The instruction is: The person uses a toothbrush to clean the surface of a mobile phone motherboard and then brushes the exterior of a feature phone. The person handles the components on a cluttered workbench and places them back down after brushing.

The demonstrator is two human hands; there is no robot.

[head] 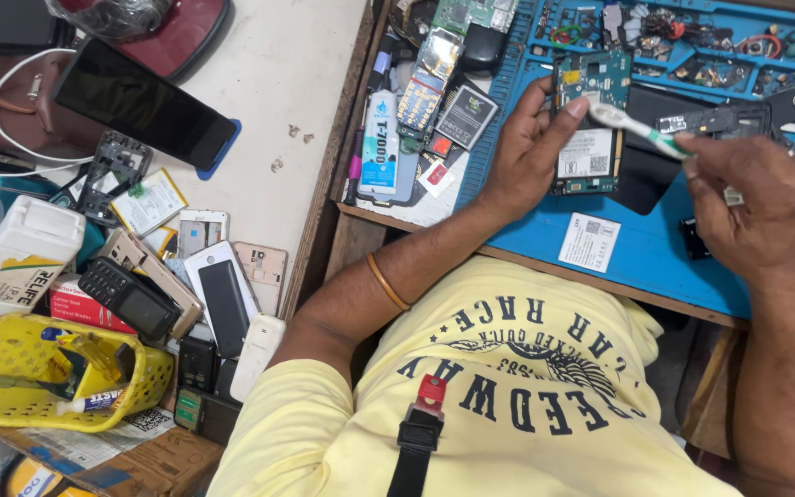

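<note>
My left hand point(528, 152) grips a green phone circuit board point(589, 124) by its left edge, holding it over the blue work mat point(655, 253). My right hand point(754, 213) holds a white and green toothbrush point(637, 126), its bristle head resting on the board's upper part. A thin orange bangle point(386, 282) sits on my left forearm. I wear a yellow printed shirt.
The blue mat's tray sections point(692, 46) hold small parts and screws. A white label point(589, 242) lies on the mat. Batteries and phone parts point(434, 97) sit left of it. On the left table lie a black tablet point(144, 104), several phones point(223, 299) and a yellow basket point(39, 373).
</note>
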